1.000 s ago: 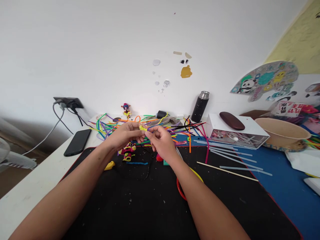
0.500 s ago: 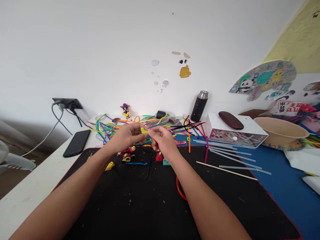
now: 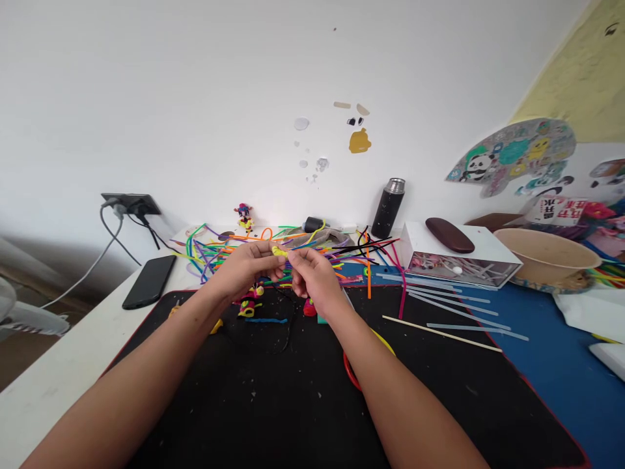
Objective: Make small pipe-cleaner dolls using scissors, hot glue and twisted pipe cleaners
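Between my two hands is a small yellow piece [image 3: 278, 251], seemingly a coiled pipe cleaner, raised above the back of the black mat. My left hand [image 3: 249, 266] pinches it from the left with thumb and fingers. From the right, the fingertips of my right hand [image 3: 312, 273] close on its other end; part of it is hidden by the fingers. Below my left hand lies a pink and yellow pipe-cleaner piece [image 3: 247, 308]. A red piece [image 3: 309, 307] sits under my right hand. A short blue pipe cleaner [image 3: 266, 320] lies on the mat nearby.
Many coloured pipe cleaners [image 3: 205, 251] spread along the wall. A small figure [image 3: 245, 217], a black flask [image 3: 388, 208], a white box [image 3: 410, 244] and a bowl [image 3: 547, 251] stand behind. Glue sticks [image 3: 459, 306] and a wooden stick [image 3: 439, 333] lie right; a phone [image 3: 149, 282] left.
The yellow piece has turned a little between my fingers, and my right hand has rotated slightly. Yellow scissor-like handle now shows beside my right forearm. Both hands keep their hold.
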### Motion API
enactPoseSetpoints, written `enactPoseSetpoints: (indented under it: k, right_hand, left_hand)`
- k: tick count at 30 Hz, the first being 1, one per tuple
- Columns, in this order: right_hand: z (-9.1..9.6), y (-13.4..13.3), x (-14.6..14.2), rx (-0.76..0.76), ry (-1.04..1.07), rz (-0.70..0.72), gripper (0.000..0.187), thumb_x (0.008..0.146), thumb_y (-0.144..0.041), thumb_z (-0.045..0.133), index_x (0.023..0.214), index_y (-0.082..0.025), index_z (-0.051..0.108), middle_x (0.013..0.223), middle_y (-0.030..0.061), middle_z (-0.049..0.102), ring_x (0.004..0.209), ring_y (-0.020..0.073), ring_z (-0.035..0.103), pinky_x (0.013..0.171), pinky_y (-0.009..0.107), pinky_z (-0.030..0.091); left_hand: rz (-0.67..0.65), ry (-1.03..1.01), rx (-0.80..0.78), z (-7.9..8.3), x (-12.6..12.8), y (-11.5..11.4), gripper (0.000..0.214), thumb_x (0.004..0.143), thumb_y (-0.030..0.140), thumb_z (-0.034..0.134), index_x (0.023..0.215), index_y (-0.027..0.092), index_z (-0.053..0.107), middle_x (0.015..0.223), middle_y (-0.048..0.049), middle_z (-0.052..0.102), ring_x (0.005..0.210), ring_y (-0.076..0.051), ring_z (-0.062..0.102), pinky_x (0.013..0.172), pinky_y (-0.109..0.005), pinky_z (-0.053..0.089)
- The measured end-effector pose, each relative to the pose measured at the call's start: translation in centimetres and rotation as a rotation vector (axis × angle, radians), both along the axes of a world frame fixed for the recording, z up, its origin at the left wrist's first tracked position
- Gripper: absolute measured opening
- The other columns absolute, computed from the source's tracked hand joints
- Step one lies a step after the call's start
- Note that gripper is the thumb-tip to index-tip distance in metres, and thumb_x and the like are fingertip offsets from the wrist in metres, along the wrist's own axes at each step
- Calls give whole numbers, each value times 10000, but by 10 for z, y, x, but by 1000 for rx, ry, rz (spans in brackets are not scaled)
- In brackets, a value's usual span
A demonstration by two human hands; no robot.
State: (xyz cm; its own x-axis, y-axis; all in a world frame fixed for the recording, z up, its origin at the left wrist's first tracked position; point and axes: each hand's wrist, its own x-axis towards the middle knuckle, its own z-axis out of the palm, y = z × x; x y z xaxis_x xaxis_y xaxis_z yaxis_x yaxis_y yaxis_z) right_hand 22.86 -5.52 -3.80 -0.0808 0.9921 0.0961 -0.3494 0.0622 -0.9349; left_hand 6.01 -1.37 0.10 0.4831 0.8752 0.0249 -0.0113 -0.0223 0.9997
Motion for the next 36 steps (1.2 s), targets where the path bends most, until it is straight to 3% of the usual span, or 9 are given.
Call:
enactPoseSetpoints:
  k: [9,16,21,27,36]
  right_hand:
    - [-4,-3,1,331,-414,-239,184,951,-401,665,1020,-249,588,618,-78,519,508,137,502,528,266,374]
    - [-4,-9,0,468,-696,-364,123,987,-306,615,1085,-234,637,636,-72,515,562,144,507,595,269,358]
    - [-1,-10,2,511,-725,-370,118,993,-286,623,1088,-232,669,638,-70,534,556,134,503,597,263,351]
    - [0,-9,2,462,-665,-332,119,991,-329,648,1065,-237,665,620,-70,526,545,144,510,582,265,362]
    - [2,-9,4,499,-681,-328,144,1014,-349,637,1085,-237,691,616,-68,540,548,138,522,586,265,367]
  left_hand:
    - [34,-92,-197,-2,-3,6,255,632,255,946,715,102,759,638,-33,698,544,-99,626,494,-171,499]
    - [-9,-95,-261,-2,-5,8,280,628,241,965,704,85,745,630,-32,686,523,-88,608,475,-159,511]
    - [-61,-111,-302,-3,-8,9,284,639,243,967,710,82,744,624,-26,677,515,-86,603,474,-157,512]
    - [-146,-98,-356,-4,-15,13,255,685,248,933,716,85,738,610,-41,678,496,-99,621,469,-167,505]
    - [-149,-115,-355,-3,-14,11,280,637,268,958,675,92,743,583,-44,671,480,-98,608,433,-159,483]
